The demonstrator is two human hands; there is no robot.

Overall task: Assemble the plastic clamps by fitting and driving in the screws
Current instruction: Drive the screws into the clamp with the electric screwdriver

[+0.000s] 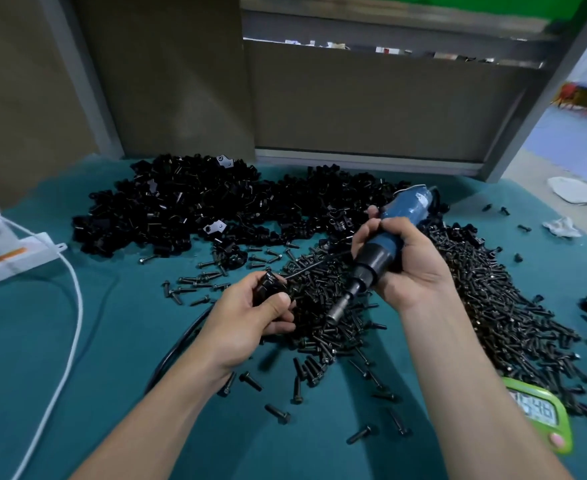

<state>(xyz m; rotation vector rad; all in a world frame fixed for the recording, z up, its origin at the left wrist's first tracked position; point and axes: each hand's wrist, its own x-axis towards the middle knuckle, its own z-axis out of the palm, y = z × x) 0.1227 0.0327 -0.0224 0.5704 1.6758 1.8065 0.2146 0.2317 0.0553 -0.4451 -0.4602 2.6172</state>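
Observation:
My left hand [250,320] grips a black plastic clamp [269,284] just above the teal table cover. My right hand [403,261] holds a blue electric screwdriver [389,237], tilted so that its metal socket tip [333,315] points down-left into the heap of black screws [326,327], a short way right of the clamp. A large pile of black clamp parts [181,209] lies across the back of the table. More screws [493,299] spread out to the right, partly hidden by my right forearm.
A white box [5,258] with a white cable [74,306] sits at the left. A black cable [178,344] curves under my left wrist. A green digital timer [541,414] lies at the lower right. Grey panels stand behind the teal cover [77,375].

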